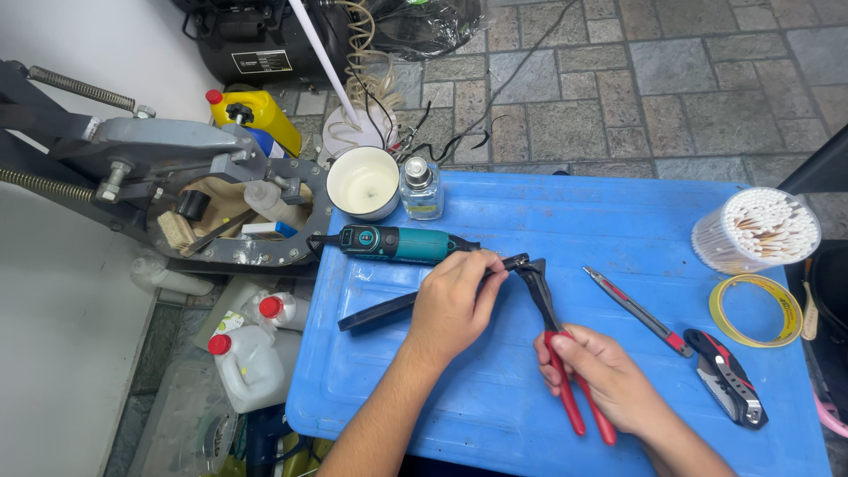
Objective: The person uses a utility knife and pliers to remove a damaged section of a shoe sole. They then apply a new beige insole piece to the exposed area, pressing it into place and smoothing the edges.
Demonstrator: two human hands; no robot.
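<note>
My left hand [453, 302] grips a long black flat part [380, 314] that lies across the blue plastic surface [530, 212]. My right hand [601, 375] squeezes the red handles of a pair of pliers [552, 331]. The black jaws of the pliers meet the end of the black part near my left fingertips. A teal rotary tool [397, 243] lies just behind my left hand.
A white cup [363, 182] and a small glass bottle [420, 187] stand at the back left. At the right are a cup of cotton swabs [755, 230], a yellow tape roll [751, 309], a thin cutter [638, 311] and a folding knife [729, 378]. White jugs [247, 362] stand on the floor.
</note>
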